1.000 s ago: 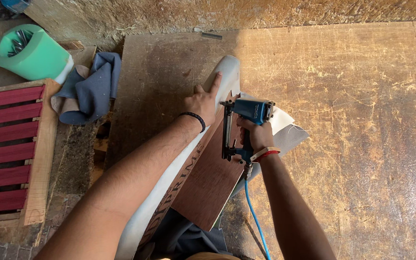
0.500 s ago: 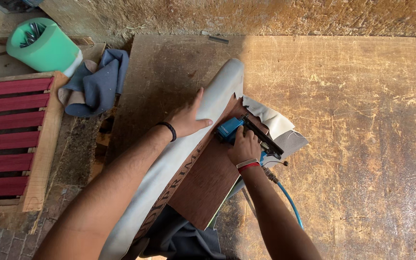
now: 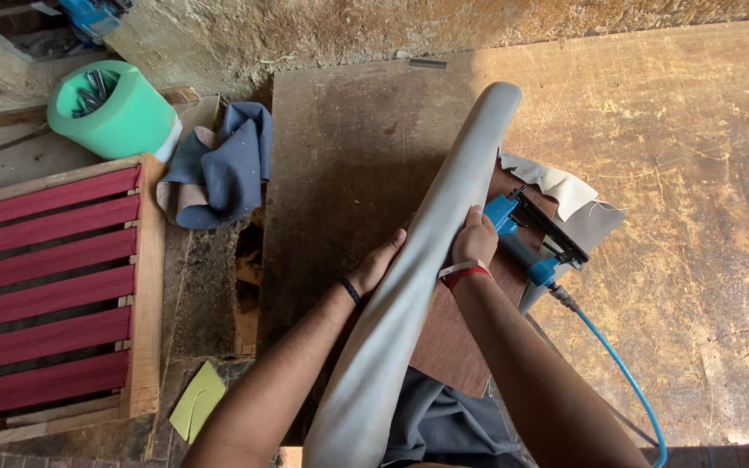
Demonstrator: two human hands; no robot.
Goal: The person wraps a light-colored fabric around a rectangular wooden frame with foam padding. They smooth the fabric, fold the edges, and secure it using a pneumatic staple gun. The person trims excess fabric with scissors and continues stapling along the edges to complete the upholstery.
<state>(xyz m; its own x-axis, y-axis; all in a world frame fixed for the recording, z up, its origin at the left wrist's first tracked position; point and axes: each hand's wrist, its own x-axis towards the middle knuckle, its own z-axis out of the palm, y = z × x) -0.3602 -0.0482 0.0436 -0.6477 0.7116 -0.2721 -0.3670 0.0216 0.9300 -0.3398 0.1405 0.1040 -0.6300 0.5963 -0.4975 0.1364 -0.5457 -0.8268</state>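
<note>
A long grey padded panel (image 3: 444,251) with a brown plywood back (image 3: 452,342) stands tilted on edge on the wooden worktable (image 3: 695,217). My left hand (image 3: 378,265) presses against its left side, fingers tucked behind the padding. Over the top edge, my right hand (image 3: 475,238) grips the padding. A blue pneumatic staple gun (image 3: 530,236) lies on the plywood back just right of that hand, apparently released. Loose beige and grey fabric flaps (image 3: 565,195) hang off the panel's far side.
A blue air hose (image 3: 626,381) runs from the stapler to the lower right. To the left are a green tub of metal parts (image 3: 119,113), a blue-grey cloth (image 3: 218,169), a wooden frame with red webbing (image 3: 45,286) and a yellow-green paper scrap (image 3: 197,412).
My right hand laid the staple gun down on the plywood back and moved onto the padded edge. My left hand slid from the top of the padding to its left side.
</note>
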